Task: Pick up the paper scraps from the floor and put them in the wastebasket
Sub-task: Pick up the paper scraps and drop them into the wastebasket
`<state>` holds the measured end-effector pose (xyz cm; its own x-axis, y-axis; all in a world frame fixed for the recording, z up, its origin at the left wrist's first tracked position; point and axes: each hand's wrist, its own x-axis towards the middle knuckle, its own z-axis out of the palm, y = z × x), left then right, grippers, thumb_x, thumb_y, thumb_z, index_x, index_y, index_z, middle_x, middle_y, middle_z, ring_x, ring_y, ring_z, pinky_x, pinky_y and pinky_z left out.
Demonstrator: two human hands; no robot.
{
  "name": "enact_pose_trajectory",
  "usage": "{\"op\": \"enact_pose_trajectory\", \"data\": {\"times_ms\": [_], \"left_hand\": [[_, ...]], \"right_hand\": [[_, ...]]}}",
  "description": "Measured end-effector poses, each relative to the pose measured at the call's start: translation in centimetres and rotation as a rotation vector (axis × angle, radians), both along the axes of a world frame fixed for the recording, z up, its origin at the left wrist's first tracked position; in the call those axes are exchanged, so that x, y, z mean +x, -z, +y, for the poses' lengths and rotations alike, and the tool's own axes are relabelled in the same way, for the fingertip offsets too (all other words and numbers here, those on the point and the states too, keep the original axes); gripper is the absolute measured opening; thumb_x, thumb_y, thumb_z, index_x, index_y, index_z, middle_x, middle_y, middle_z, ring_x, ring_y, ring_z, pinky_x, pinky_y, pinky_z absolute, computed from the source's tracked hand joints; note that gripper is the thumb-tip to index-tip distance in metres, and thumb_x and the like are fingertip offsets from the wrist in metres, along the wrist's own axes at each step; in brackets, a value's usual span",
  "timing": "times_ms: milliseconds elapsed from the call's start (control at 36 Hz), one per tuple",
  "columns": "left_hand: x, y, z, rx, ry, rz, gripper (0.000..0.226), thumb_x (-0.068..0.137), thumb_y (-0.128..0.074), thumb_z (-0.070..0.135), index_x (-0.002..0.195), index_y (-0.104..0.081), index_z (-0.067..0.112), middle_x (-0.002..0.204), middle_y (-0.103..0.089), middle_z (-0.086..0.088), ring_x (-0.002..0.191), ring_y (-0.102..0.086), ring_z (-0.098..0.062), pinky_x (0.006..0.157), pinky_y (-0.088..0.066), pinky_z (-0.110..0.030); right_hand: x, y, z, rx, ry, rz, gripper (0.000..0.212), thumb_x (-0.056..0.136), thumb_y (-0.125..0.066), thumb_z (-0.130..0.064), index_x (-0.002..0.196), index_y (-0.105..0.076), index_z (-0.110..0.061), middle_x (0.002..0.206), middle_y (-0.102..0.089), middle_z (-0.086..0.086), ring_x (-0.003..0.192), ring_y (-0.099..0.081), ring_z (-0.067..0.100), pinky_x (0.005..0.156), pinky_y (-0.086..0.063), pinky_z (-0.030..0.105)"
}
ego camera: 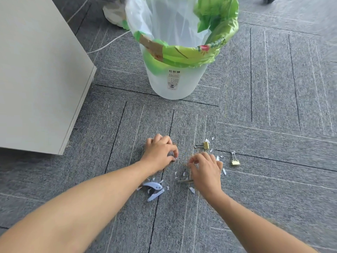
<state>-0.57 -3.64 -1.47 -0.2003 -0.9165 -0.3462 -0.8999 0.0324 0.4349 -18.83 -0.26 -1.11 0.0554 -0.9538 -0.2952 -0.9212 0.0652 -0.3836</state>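
Paper scraps (191, 189) lie scattered on the grey carpet (273, 106) right under my hands, most of them in a loose patch between the lilac hole punch (154, 189) on my left and the two gold binder clips (205, 145) (234, 160) on my right. A few sit just beside the nearer clip, a few against the punch, and a brown stick-like thing (185, 181) I cannot identify lies among them, partly under my right hand.

My left hand (160, 152) is down on the carpet with thumb and forefinger pinched together on what looks like one small white scrap. My right hand (205, 170) hovers low over the patch with its fingertips drawn together too; whether it holds a scrap I cannot tell, since the fingers hide it.

These bits are tiny, thin and nearly weightless, I judge, so force is not the problem. They are limp and will fold under a fingertip, and the carpet pile probably catches their edges. I expect the best hold is a fine pinch at an edge that stands proud of the pile, nail tips working underneath, rather than pressing flat from above. Gathering several into my palm before carrying seems wise, because a loose one could flutter away on the way over.

The wastebasket (175, 84), translucent white with a green-printed liner (182, 55), stands upright on the carpet well ahead of my hands, its mouth open.
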Motion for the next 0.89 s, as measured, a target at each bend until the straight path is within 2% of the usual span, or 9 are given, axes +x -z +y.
{"op": "enact_pose_trajectory", "data": {"times_ms": [194,500,611,694,750,806,889], "left_hand": [[0.0,0.1,-0.1,-0.020,0.053,-0.040,0.011,0.081,-0.067,0.051,0.087,-0.064,0.042,0.099,-0.046,0.017,0.105,-0.034,-0.012,0.096,-0.027,-0.039],[-0.8,-0.3,1.0,-0.018,0.128,-0.141,0.005,0.094,-0.055,0.031,0.100,-0.057,0.032,0.114,-0.047,0.010,0.117,-0.035,-0.016,0.106,-0.022,-0.043],[-0.1,-2.2,0.8,-0.021,-0.034,-0.034,0.012,0.097,-0.049,0.037,0.103,-0.058,0.032,0.116,-0.049,0.011,0.117,-0.035,-0.014,0.102,-0.023,-0.038],[0.9,-5.4,-0.2,-0.085,-0.157,0.123,0.010,0.095,-0.052,0.037,0.098,-0.059,0.031,0.109,-0.050,0.013,0.111,-0.037,-0.011,0.096,-0.023,-0.034],[1.8,-8.0,-1.2,-0.199,-0.217,0.262,0.002,0.094,-0.056,0.031,0.093,-0.056,0.030,0.101,-0.049,0.013,0.105,-0.040,-0.010,0.095,-0.029,-0.034],[2.6,-10.8,-2.8,-0.329,-0.280,0.385,0.006,0.094,-0.058,0.024,0.091,-0.054,0.028,0.096,-0.049,0.013,0.099,-0.043,-0.011,0.093,-0.036,-0.035],[3.6,-15.3,-6.5,-0.530,-0.338,0.469,0.011,0.093,-0.059,0.014,0.091,-0.055,0.023,0.096,-0.050,0.008,0.095,-0.045,-0.015,0.087,-0.041,-0.035]], "right_hand": [[-0.4,-0.2,0.3,-0.005,-0.002,-0.020,0.003,0.090,-0.059,-0.038,0.091,-0.060,-0.035,0.093,-0.053,-0.019,0.093,-0.044,0.008,0.088,-0.029,0.034],[-0.9,-1.5,0.2,-0.013,0.020,-0.053,0.003,0.090,-0.060,-0.037,0.090,-0.058,-0.035,0.092,-0.053,-0.019,0.094,-0.045,0.007,0.081,-0.022,0.030],[-0.9,-3.1,-0.6,-0.097,0.005,-0.065,0.005,0.089,-0.060,-0.037,0.092,-0.061,-0.034,0.094,-0.053,-0.019,0.095,-0.047,0.008,0.082,-0.022,0.029],[0.3,-5.2,-1.9,-0.205,-0.088,-0.085,0.007,0.088,-0.058,-0.038,0.093,-0.061,-0.034,0.094,-0.053,-0.019,0.094,-0.046,0.007,0.083,-0.022,0.029],[1.6,-7.4,-3.7,-0.324,-0.109,-0.146,0.006,0.087,-0.059,-0.037,0.091,-0.061,-0.033,0.092,-0.054,-0.018,0.092,-0.047,0.007,0.080,-0.023,0.030],[3.0,-10.3,-6.4,-0.443,-0.078,-0.226,0.004,0.087,-0.061,-0.035,0.089,-0.061,-0.031,0.091,-0.055,-0.017,0.087,-0.047,0.007,0.078,-0.022,0.030],[4.8,-15.3,-11.9,-0.599,-0.014,-0.343,0.006,0.086,-0.066,-0.030,0.088,-0.061,-0.028,0.092,-0.055,-0.016,0.083,-0.050,0.009,0.077,-0.022,0.030]]}}
